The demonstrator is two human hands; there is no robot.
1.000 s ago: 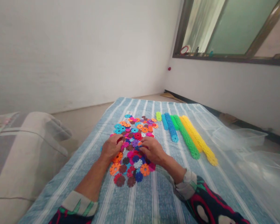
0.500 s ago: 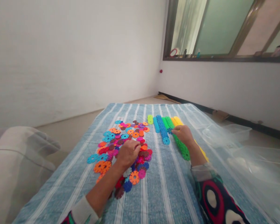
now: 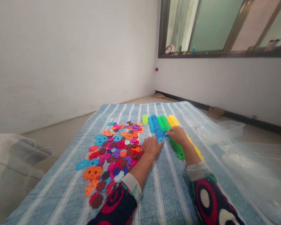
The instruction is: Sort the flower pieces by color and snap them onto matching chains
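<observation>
My left hand [image 3: 152,146] is closed, fingers curled, at the near end of a long blue row [image 3: 156,128] of overlapping notched plastic discs. Its fingertips meet the last light blue disc [image 3: 160,139]; whether anything is pinched in them is hidden. Between the blue row and the green rows, my right hand [image 3: 177,135] pinches a dark blue notched disc [image 3: 165,134]. A long green row [image 3: 178,149] runs just under that hand, partly covered by it. To the left spreads a loose pile of mixed discs [image 3: 117,145] in orange, red, purple, brown and blue.
Beyond the hands lie a short lime row [image 3: 145,119], a light blue row [image 3: 151,125] and yellow rows [image 3: 174,120]. Clear plastic boxes [image 3: 231,128] stand along the right side. A blue striped cloth [image 3: 152,200] covers the table. Whitish draped cloth [image 3: 11,175] is at far left.
My left hand has moved right, from over the mixed pile to the near end of the blue row. My right hand stays near the green rows with the dark blue disc. The view has shifted slightly.
</observation>
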